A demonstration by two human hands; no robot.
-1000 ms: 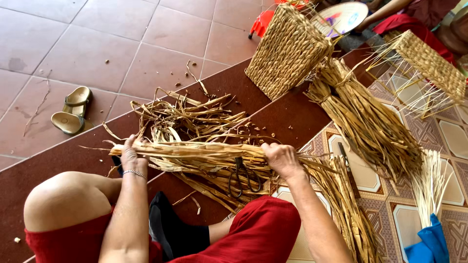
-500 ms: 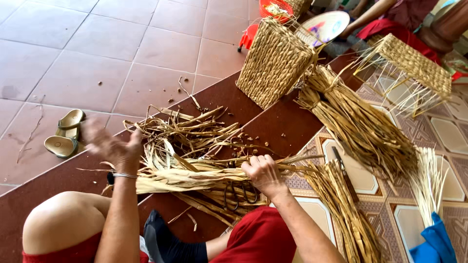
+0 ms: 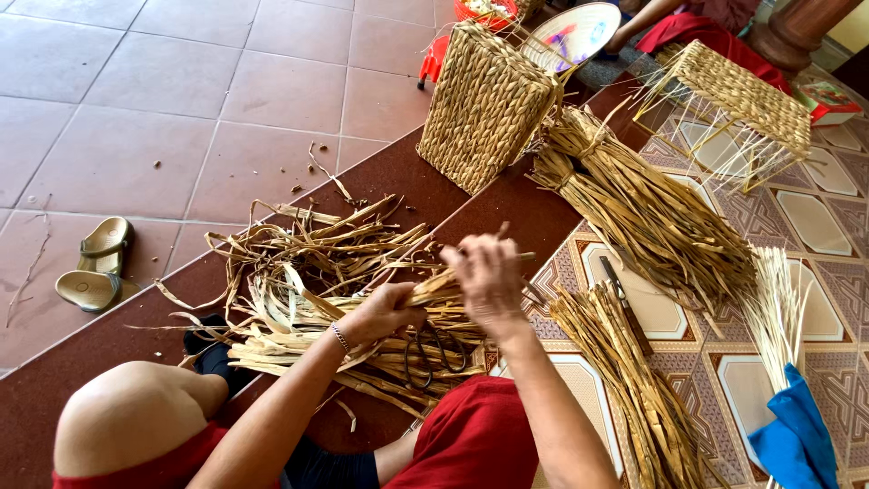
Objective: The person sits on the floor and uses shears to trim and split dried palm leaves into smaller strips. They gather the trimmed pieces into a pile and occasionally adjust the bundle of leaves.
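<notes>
I sit on the floor over a loose heap of dried straw-coloured plant strips (image 3: 299, 299). My left hand (image 3: 385, 311) grips one end of a bunch of these strips (image 3: 433, 292), close to my body. My right hand (image 3: 489, 272) is closed around the same bunch just to the right, with a thin strip sticking out past its fingers. Black scissors (image 3: 433, 349) lie under the hands among the strips.
A finished woven basket (image 3: 484, 104) stands upside down ahead. A tied sheaf of fibre (image 3: 647, 217) and a second bundle (image 3: 625, 380) lie to the right. A half-woven basket on a wire frame (image 3: 738, 100), a knife (image 3: 625, 299), sandals (image 3: 95, 267) and blue cloth (image 3: 797, 435) are around.
My left hand has come in from the far left end of the strips to the middle, next to the right hand. Both hands now hold the bunch close together.
</notes>
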